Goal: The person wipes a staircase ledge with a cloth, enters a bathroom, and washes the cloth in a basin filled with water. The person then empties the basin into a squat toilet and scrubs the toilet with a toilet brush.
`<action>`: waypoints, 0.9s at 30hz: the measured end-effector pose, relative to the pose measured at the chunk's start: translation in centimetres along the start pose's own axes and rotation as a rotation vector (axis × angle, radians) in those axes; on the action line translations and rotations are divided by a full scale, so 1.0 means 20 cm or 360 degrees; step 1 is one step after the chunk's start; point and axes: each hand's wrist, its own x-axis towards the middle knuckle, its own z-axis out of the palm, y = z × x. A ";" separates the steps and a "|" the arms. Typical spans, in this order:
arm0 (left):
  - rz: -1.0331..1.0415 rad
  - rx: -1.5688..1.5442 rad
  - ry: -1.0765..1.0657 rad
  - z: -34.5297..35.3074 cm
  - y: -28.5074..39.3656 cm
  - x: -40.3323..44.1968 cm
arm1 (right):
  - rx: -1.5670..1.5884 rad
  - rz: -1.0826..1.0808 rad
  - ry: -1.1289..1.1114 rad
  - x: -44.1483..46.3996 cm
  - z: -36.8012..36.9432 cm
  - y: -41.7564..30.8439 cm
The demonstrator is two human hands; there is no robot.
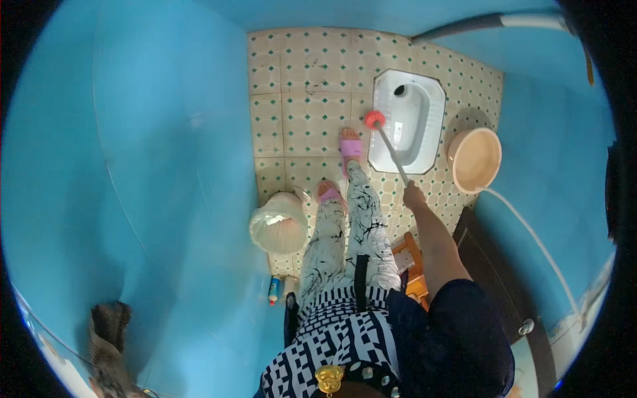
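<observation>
My right hand (414, 196) is wrapped round the handle of a toilet brush (393, 152). Its round red head (375, 120) is at the left rim of the white squat toilet (411, 126), which is set into the tiled floor. Whether the head touches the rim or the tiles beside it I cannot tell. The drain hole lies at the toilet's far end. My left hand is out of the picture.
A peach-coloured bucket (476, 161) stands right of the toilet, with a pale hose (531, 229) running to it. A lined waste bin (279, 224) is left of my feet. Behind my right arm is a wooden stool (416, 272). Blue walls (179, 132) enclose the floor.
</observation>
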 end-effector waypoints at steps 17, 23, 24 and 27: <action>-0.1355 -0.3383 -0.1951 0.81 2.65 -0.91 | -0.0220 -0.0589 0.0333 0.07 0.17 0.28; -0.1630 -0.3528 -0.2300 0.96 3.19 -1.27 | 0.0074 -0.0367 0.0734 0.67 -0.07 0.11; -0.1697 -0.3587 -0.2248 0.98 3.25 -1.29 | 0.0231 -0.0329 0.0754 0.73 -0.07 0.10; -0.1920 -0.3647 -0.2157 1.01 3.35 -1.37 | 0.0179 -0.0373 0.0602 0.72 0.06 0.01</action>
